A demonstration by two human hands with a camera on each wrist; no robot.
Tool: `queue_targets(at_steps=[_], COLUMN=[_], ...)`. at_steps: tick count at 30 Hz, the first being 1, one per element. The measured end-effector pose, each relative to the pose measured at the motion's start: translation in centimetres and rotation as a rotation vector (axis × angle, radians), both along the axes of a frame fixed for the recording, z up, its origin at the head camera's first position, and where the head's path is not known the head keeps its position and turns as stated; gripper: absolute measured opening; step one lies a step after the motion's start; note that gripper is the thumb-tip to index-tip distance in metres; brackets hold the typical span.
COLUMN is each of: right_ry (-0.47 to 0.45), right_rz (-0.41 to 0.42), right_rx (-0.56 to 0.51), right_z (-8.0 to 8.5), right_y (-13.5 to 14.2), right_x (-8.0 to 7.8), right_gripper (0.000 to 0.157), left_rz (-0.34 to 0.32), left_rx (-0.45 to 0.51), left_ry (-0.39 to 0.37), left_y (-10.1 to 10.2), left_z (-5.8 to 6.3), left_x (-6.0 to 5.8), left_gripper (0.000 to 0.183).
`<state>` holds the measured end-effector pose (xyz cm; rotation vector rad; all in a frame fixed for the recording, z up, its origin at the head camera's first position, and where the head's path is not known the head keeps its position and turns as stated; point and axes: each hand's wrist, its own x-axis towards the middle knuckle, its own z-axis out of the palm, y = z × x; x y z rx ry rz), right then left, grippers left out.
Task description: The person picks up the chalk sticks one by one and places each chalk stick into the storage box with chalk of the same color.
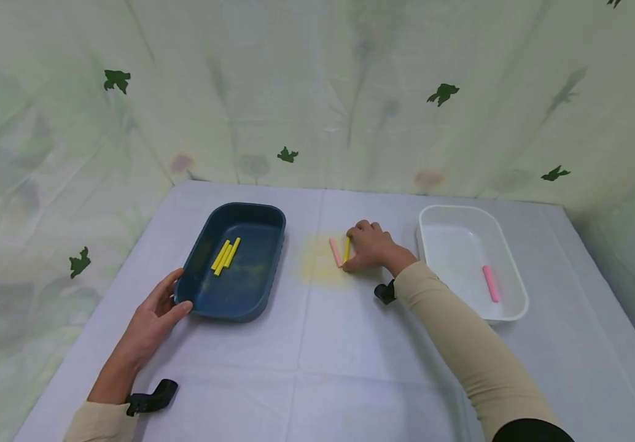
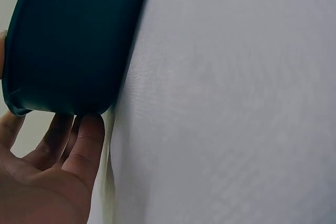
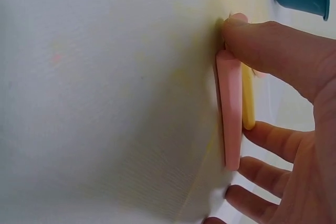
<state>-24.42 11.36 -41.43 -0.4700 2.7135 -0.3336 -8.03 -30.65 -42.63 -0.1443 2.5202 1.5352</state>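
Observation:
My left hand [image 1: 154, 316] grips the near-left corner of a dark blue tray [image 1: 262, 294], with the thumb at its near rim and fingers along its left side. Inside that tray lie several yellow chalk sticks [image 1: 223, 256]. At the table's middle, my right hand [image 1: 370, 247] pinches a yellow chalk stick [image 1: 347, 248] lengthwise between thumb and index finger. Just left of it is a pink chalk stick [image 1: 336, 252]. The right wrist view shows another pink chalk stick [image 3: 231, 111] close beneath the hand, hidden from the head view.
A white tray [image 1: 450, 301] on the right contains a pink chalk stick [image 1: 490, 283]. Yellow dust marks the white tablecloth [image 1: 317, 270] around the middle sticks. Behind the table hangs a pale patterned curtain [image 1: 317, 92].

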Motion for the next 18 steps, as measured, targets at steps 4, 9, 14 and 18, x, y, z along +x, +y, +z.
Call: queue_targets(at_steps=[4,9,14,18], right_ry=[0.004,0.006,0.003,-0.013], right_rz=[0.001,0.001,0.005,0.008], right_rx=[-0.008,-0.014,-0.023,-0.034], right_z=[0.03,0.02,0.00,0.08], right_y=[0.08,0.06,0.22,0.34], right_x=[0.06,-0.07,0.03,-0.08], right_gripper=[0.082,0.083,0.084,0.085], left_rz=[-0.002,0.005,0.000,0.001], left_rx=[-0.002,-0.024,-0.014,-0.015], left_ry=[-0.012,-0.028,-0.017,-0.017], left_y=[-0.06,-0.04,-0.06,-0.15], left_z=[0.13,0.16,0.03,-0.11], left_x=[-0.08,-0.12,-0.14,-0.12], left_gripper=[0.077,0.078,0.078,0.079])
